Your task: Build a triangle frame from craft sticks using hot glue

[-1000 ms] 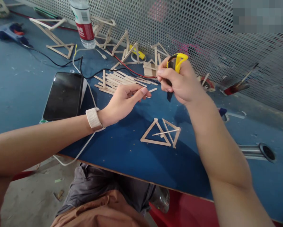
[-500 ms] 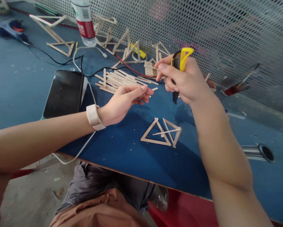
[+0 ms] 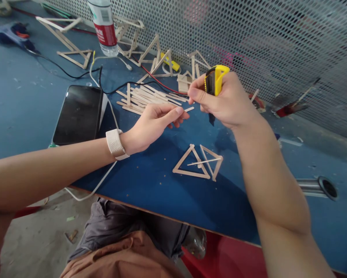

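My right hand is wrapped round a yellow and black utility knife, its dark end pointing down. The thumb and forefinger of that hand meet at the tips. To its left, my left hand has its thumb closed against the fingers; what they hold, if anything, I cannot make out. A short stick end shows by those fingertips. Just behind my left hand lies a pile of wooden craft sticks. In front of both hands, a flat craft-stick triangle lies beside a second stick triangle.
A phone and white cable lie to the left. Behind stand a water bottle, several stick frames and a yellow tube-shaped thing. A glue gun sits far left, a metal cylinder right. Perforated metal closes the back.
My right hand with the knife has shifted slightly left and down, towards my left hand. The thin stick seen at its fingertips before no longer shows. My left hand has barely moved.
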A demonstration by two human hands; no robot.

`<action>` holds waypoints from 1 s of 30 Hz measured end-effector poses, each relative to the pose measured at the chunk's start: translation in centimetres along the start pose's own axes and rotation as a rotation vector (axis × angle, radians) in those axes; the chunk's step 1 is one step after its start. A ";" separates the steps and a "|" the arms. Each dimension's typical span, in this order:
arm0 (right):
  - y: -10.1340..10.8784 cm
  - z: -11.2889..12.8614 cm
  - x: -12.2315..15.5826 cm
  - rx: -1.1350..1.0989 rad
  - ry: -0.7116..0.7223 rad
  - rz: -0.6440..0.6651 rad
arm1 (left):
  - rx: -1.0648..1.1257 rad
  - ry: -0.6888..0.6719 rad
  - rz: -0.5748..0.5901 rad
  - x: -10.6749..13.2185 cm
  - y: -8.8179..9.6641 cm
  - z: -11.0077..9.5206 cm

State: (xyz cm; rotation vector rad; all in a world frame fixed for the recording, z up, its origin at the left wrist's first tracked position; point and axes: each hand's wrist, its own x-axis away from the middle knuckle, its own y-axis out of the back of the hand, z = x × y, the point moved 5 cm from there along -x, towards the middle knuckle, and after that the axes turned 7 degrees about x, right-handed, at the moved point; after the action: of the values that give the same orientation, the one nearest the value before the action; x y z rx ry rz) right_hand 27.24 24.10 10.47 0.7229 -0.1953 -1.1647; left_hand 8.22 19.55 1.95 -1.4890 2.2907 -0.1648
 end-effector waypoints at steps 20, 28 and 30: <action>0.3 -0.7 -0.4 -0.009 0.046 -0.007 | -0.004 0.045 -0.013 0.0 0.0 0.0; 2.1 0.3 -0.7 -0.210 0.074 -0.221 | 0.026 -0.045 0.039 -0.2 -0.2 -0.1; 3.1 0.7 -0.7 -0.274 0.080 -0.231 | 0.022 -0.070 0.049 -0.1 -0.3 -0.2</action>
State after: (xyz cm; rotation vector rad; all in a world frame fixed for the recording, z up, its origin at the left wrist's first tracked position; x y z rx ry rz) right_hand 28.94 25.07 13.04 0.5573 0.1172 -1.3478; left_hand 8.40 19.52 2.28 -1.4041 2.2606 -0.1215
